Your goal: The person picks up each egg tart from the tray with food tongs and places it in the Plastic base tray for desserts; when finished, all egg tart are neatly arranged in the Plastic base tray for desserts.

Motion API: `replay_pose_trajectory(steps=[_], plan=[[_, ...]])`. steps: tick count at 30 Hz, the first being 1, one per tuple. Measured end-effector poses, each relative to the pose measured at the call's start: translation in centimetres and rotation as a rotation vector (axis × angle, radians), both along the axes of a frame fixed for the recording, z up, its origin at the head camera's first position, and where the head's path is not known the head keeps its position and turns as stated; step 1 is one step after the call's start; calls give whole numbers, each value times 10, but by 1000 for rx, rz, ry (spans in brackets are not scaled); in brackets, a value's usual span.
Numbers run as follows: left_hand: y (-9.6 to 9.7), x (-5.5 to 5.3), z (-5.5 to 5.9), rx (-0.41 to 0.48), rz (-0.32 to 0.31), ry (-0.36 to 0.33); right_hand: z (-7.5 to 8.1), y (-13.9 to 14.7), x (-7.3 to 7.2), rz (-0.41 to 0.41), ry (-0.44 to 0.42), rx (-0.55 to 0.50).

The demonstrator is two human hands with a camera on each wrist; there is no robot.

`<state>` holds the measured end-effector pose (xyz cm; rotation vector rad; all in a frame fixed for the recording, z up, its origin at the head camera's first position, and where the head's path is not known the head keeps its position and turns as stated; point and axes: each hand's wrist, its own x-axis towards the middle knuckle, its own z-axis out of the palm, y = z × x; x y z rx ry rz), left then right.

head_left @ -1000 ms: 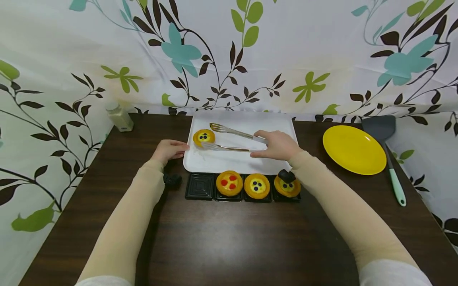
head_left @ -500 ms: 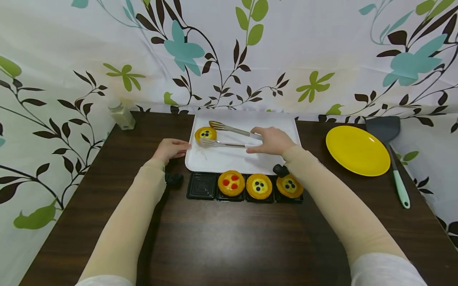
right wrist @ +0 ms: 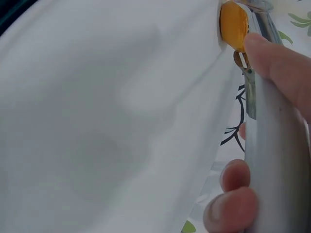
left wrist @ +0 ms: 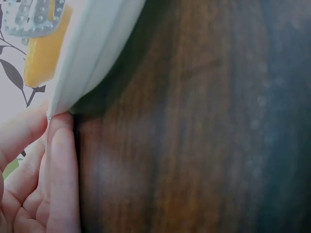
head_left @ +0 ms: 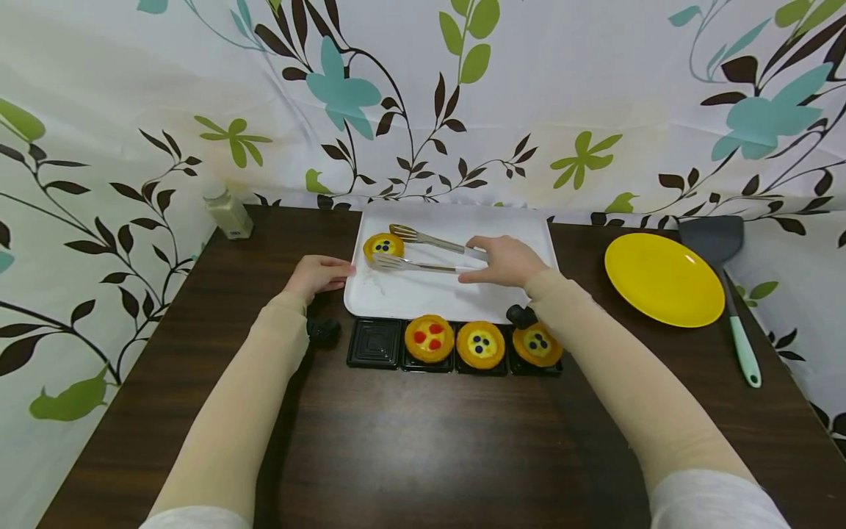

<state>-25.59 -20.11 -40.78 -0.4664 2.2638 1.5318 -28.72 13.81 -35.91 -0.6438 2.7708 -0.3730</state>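
The right hand has eased slightly left, carrying the metal tongs a little farther over the far-left tart. The rightmost near tart (partly hidden earlier by the black wrist camera) shows more of its top.

I'm looking down on a dark, wood-grained table, with a soft patch of light glossing its near half. Behind it and along both sides, I see a creased white covering printed with dark brown leaves, green sprigs and pale teal shapes.
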Motion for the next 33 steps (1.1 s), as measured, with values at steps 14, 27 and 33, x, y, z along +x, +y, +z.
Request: replay_pose_trajectory(steps=[14,27,33], plan=[[-4,-1,-1,-8,-11,-6,5,21,26,50,61,-81],[-5,-4,-5,-16,-30,12,9,42,61,47,33,-83],[-4,-3,-4,-8,-34,18,6,42,77,40,15,-93]])
